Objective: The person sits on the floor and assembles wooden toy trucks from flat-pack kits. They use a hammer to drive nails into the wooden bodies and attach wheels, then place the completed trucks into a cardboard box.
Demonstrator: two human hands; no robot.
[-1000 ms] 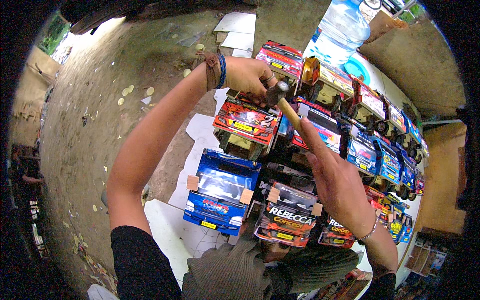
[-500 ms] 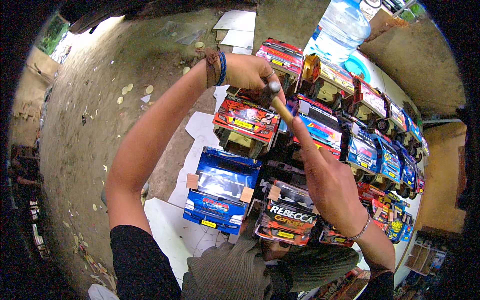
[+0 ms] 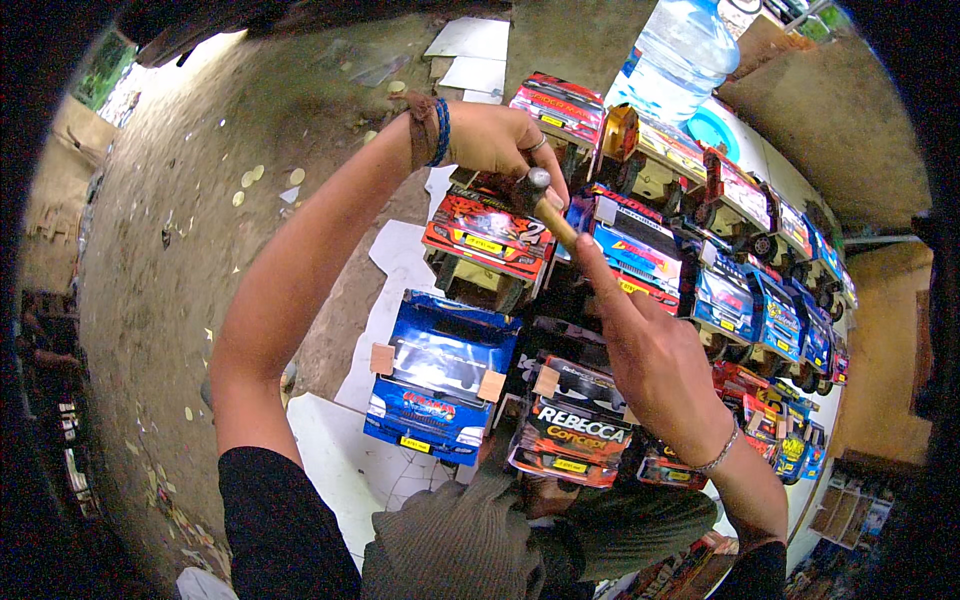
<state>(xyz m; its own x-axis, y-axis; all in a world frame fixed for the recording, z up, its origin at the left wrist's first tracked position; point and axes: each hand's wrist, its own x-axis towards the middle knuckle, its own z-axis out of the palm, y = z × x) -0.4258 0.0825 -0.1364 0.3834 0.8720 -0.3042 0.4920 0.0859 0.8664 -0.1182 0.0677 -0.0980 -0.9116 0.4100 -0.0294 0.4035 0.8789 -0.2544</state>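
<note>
My right hand (image 3: 665, 375) grips a hammer (image 3: 560, 226) by its wooden handle, index finger stretched along it. The dark metal hammer head, with a bright round face, is right at the fingers of my left hand (image 3: 490, 140). Those left fingers bend down and close above a red and black toy truck (image 3: 485, 235); what they pinch is hidden behind the hammer head. Nearer to me stands a blue toy truck (image 3: 425, 395) with small wooden blocks at its windshield corners. Beside it is a black and orange toy truck (image 3: 572, 430).
Several more toy trucks stand in rows to the right, among them a blue and red one (image 3: 635, 250). A large clear water jug (image 3: 685, 55) stands at the back right. White sheets (image 3: 470, 40) and round scraps (image 3: 247, 179) lie on the dirt floor.
The hammer head has shifted slightly down and left, along with my right hand. My left hand stays in nearly the same place.
</note>
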